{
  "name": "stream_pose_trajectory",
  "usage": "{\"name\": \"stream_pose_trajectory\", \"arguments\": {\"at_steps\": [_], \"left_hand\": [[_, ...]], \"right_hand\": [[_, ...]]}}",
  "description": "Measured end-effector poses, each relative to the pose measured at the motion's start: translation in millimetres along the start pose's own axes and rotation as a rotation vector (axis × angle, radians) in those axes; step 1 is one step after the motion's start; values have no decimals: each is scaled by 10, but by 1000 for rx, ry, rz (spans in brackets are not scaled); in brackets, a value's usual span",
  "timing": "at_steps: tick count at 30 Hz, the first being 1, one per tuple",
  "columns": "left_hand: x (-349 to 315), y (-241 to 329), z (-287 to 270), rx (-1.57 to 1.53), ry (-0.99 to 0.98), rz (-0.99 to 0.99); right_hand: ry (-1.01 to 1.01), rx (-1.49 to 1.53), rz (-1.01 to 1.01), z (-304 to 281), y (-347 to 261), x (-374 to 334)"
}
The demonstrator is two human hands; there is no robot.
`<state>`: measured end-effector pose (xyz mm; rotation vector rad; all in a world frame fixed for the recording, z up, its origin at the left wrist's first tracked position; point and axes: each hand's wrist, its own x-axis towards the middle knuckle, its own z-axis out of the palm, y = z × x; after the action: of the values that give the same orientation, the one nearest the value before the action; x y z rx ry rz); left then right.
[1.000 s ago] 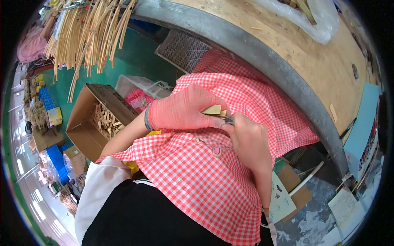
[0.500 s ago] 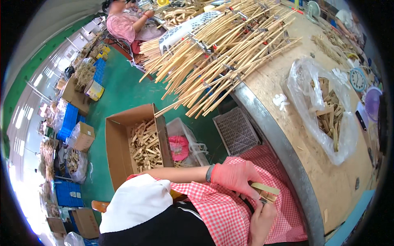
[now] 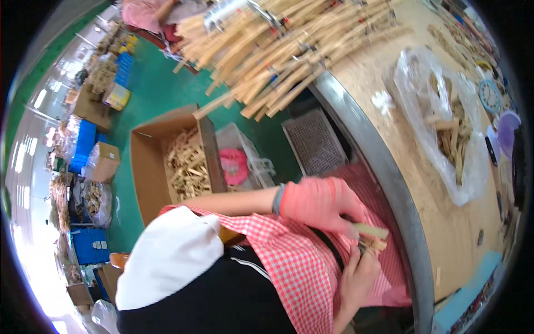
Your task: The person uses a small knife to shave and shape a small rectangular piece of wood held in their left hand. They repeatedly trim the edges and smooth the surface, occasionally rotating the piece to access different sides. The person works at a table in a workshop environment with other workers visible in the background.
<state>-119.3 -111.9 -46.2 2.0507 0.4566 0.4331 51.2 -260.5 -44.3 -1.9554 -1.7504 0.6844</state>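
My left hand (image 3: pixel 320 206), in a pink knitted glove with a grey cuff, is closed on a short, pale bamboo strip (image 3: pixel 371 231) whose end juts out past the fingers. Bare, my right hand (image 3: pixel 359 277) meets it from below, its fingers bent around something small and dark with a metallic look. A second light brown piece (image 3: pixel 379 244) shows between the two hands, and which hand bears it is unclear. Both hands are above a red-and-white checked apron (image 3: pixel 303 267) on my lap.
On my right stands a wooden worktable (image 3: pixel 450 234) with a metal edge (image 3: pixel 389 183). It bears a plastic bag (image 3: pixel 473 172) of bamboo pieces and clamped bundles of sticks (image 3: pixel 278 61). Leftward are a cardboard box (image 3: pixel 147 183) of pieces and a grey crate (image 3: pixel 314 142). A co-worker (image 3: pixel 142 14) sits beyond.
The view has shifted, with blur. My hands remain together at the bamboo pieces, and the strip has tipped, its free end now pointing more to the right.
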Motion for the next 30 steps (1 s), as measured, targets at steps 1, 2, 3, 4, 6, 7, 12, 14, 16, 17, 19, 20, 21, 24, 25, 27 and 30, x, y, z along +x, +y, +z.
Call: {"name": "stream_pose_trajectory", "arguments": {"at_steps": [1, 2, 3, 4, 6, 7, 12, 14, 16, 17, 19, 20, 21, 24, 25, 27, 30], "left_hand": [[-21, 33, 16, -9, -9, -72], [-29, 49, 62, -120, 21, -88], [-12, 59, 95, -221, 37, -104], [7, 66, 125, -323, 50, -122], [6, 105, 166, -540, 44, -295], [-8, 114, 200, -651, 45, -386], [11, -85, 335, -608, 126, -275], [10, -36, 219, -678, 62, -371], [64, -92, 120, -526, 11, -360], [86, -96, 98, -441, 15, -320], [119, 25, 54, -564, -10, -456], [135, 66, 61, -622, -22, -519], [126, 59, 108, -687, 13, -545], [89, 37, 283, -901, 97, -575], [91, 53, 338, -981, 110, -554], [112, 77, 430, -1082, 135, -522], [145, 119, 487, -1112, 174, -527]], "right_hand": [[-22, -13, 24, 7, 19, -1], [11, 27, -12, 40, 13, 15], [58, 77, -46, 94, 8, 32], [106, 125, -78, 131, 2, 48], [112, 175, -27, 169, -1, 65], [109, 196, -4, 171, -18, 69], [143, 232, 40, 168, -17, 145], [130, 208, 18, 166, 60, 139], [79, 155, 29, 121, 78, 137], [53, 135, 25, 110, 71, 144], [66, 175, 24, 135, 66, 141], [78, 192, 20, 144, 73, 140], [104, 223, 33, 160, 80, 132], [198, 288, 72, 211, 90, 104], [242, 296, 86, 231, 89, 94], [326, 321, 103, 252, 94, 95], [362, 366, 118, 227, 107, 102]]}}
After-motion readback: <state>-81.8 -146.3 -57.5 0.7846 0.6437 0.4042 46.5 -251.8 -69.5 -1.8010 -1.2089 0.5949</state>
